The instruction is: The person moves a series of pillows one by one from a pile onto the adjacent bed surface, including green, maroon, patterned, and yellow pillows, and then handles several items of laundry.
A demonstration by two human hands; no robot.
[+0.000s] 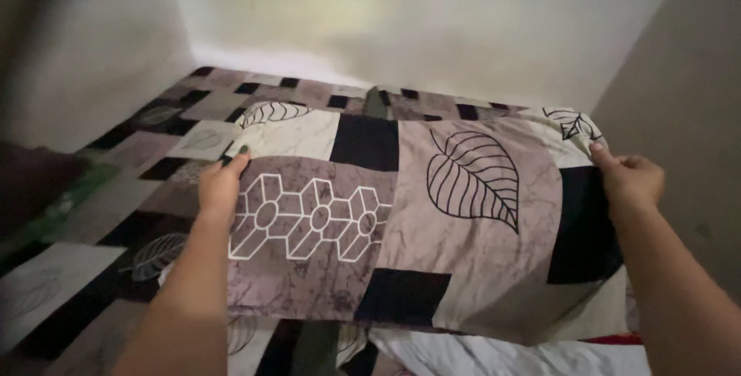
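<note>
Nearest the lens, along the bottom edge: crumpled white cloth (pixel 502 354), with a thin red strip (pixel 617 339) beside it on the right, both partly hidden under the lower edge of the pillow (pixel 401 221). Just above, two bare forearms reaching forward and apart, one toward each short end.

Held up between the hands, over the bed, roughly level and face-on to the camera: a plump pillow in a patchwork cover of mauve, cream and black blocks, with a white geometric flower band at left and a large outlined leaf right of middle. Lower edge sagging toward the white cloth; resting on it or just clear, impossible to tell.

At the left end, left hand (pixel 222 183) curled over the edge, one digit laid along the front face, the others wrapped out of sight behind, closed on cover and filling. At the right end, right hand (pixel 629 179) likewise clamped, thumb on top near the upper corner, fingers folded around the side. One grip per end, probably to keep so soft and wide a thing spread flat rather than folding in the middle. Both grips high, letting the weight hang below.

Beyond and beneath, bed sheet (pixel 166 133) in the same pattern, spread out to the walls, hence pillow and bedding hard to separate at the far edge. Off to the left, a dark blurred shape (pixel 31 183) with something green (pixel 77 191) next to it, too smeared to identify. Farthest back, pale bare walls (pixel 401 21) closing in a corner around the bed.
</note>
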